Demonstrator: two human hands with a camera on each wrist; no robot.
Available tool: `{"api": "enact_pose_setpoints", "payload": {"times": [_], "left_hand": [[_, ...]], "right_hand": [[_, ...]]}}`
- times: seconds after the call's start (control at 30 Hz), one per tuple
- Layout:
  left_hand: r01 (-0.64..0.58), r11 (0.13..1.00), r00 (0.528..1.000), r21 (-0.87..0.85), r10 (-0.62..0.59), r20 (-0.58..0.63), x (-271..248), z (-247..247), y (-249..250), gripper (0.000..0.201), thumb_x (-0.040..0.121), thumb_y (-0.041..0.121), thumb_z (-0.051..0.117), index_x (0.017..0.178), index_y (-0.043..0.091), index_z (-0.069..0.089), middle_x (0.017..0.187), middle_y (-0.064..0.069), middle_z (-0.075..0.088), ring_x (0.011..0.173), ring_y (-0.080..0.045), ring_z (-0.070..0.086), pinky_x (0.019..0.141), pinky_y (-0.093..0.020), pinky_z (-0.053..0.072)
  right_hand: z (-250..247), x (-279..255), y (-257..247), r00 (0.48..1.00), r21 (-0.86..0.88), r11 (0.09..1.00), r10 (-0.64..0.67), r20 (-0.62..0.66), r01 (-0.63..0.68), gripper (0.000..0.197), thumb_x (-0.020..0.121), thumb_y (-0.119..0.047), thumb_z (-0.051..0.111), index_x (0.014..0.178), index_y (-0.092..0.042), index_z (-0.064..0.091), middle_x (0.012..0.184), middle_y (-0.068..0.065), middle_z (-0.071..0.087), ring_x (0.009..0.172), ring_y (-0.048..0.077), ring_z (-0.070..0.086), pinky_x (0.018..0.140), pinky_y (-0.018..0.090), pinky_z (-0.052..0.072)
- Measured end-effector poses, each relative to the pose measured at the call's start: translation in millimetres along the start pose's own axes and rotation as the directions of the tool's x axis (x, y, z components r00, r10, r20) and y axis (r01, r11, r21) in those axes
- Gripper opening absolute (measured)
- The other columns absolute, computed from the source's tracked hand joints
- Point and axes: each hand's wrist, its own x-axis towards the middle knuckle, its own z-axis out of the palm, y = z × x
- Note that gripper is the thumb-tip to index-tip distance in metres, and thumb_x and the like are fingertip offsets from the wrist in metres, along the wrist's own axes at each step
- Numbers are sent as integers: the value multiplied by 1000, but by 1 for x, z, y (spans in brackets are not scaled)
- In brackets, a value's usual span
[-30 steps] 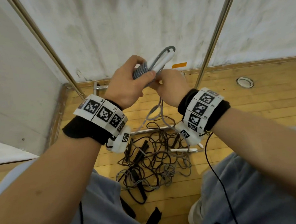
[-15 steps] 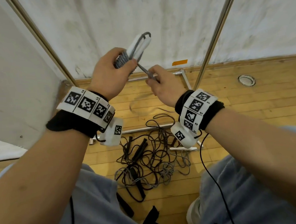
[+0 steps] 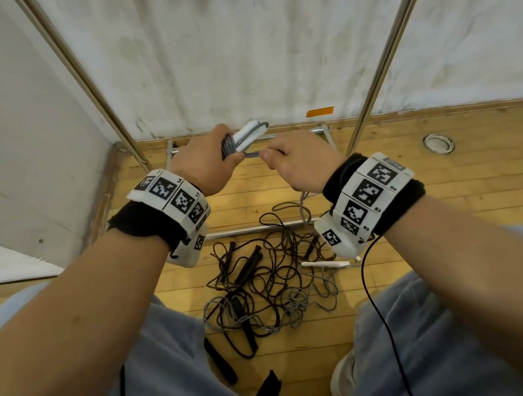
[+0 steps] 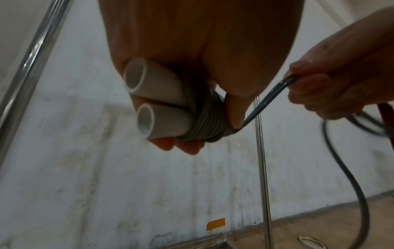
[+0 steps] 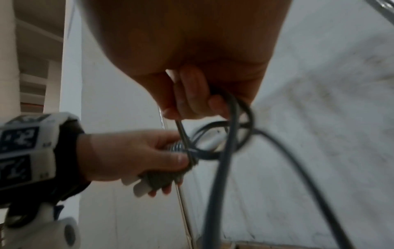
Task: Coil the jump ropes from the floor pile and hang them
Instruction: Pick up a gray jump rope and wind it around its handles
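My left hand (image 3: 203,161) grips two white jump-rope handles (image 3: 249,134) held side by side, with grey cord (image 4: 204,123) wound tightly round them in several turns; its thumb presses on the coil. My right hand (image 3: 294,162) pinches the free grey cord (image 4: 270,94) just right of the coil and holds it taut. Below that hand the cord hangs in loose loops (image 5: 230,134) toward the floor. A tangled pile of black and grey jump ropes (image 3: 267,276) lies on the wooden floor between my knees, with a loose white handle (image 3: 324,264) at its right.
Two slanted metal rack poles (image 3: 380,58) rise in front of a white wall, joined by low bars (image 3: 255,228) on the floor. An orange tape mark (image 3: 319,112) sits at the wall's foot and a round floor fitting (image 3: 437,143) to the right.
Both hands have dropped lower and the handles now point right. The right hand has carried the cord round the handles again and now pulls it out sideways.
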Motion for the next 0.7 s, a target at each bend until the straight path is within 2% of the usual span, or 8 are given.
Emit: {"api": "enact_pose_setpoints", "payload": {"times": [0.1,0.17,0.23,0.3,0.43,0.5,0.6,0.7], "left_hand": [[-16,996,997,87,10,78,-1,2,1,34,91,44,57,115,25,45,85,7,50,70,-16,44,50,-28,28],[-50,995,989,82,38,140,-5,5,7,30,88,44,61,105,27,42,83,8,51,71,-16,45,52,-28,30],[-76,996,979,56,64,192,-8,8,14,30,85,44,63,96,29,40,78,9,52,70,-16,51,57,-31,38],[-104,994,970,24,96,223,-11,11,21,27,84,43,63,92,31,41,77,10,52,70,-16,52,59,-31,38],[-199,980,949,26,186,254,-16,14,28,20,89,42,57,96,30,43,81,5,58,73,-19,55,63,-33,42],[-234,971,941,52,213,263,-18,14,29,27,87,52,56,95,29,44,79,5,58,70,-18,55,61,-33,46],[-257,965,940,51,237,245,-22,16,33,41,79,68,56,85,28,50,67,7,55,62,-13,52,54,-30,41],[-266,963,941,36,251,226,-26,17,35,32,81,63,56,79,31,50,62,7,54,58,-13,52,49,-28,37]], "right_hand": [[-10,-2,5,1000,7,1000,-2,-10,2,35,100,-28,40,67,-20,47,59,-5,42,52,11,38,51,25,26],[-13,-2,9,998,1,1000,-7,-61,7,31,99,-29,40,73,-18,53,64,-5,46,55,9,40,52,25,27],[-12,1,12,994,-1,1000,-5,-112,5,32,99,-30,40,83,-11,61,75,2,57,64,14,49,58,28,35],[-10,5,15,988,5,1000,-4,-153,4,35,99,-31,41,89,-6,63,83,9,63,74,22,55,64,31,39],[-6,7,21,983,13,1000,-4,-186,6,31,99,-30,41,85,-11,61,80,5,61,66,15,49,58,26,34],[-5,7,23,980,-7,1000,-21,-195,20,31,99,-31,41,84,-12,62,72,1,56,60,9,44,53,21,29],[-3,8,26,979,-100,995,-46,-197,26,33,98,-34,41,79,-14,60,62,-6,48,57,8,42,50,20,23],[-3,7,33,984,-151,989,-33,-174,6,37,98,-38,41,85,-13,64,68,-2,56,63,15,49,53,25,30]]}}
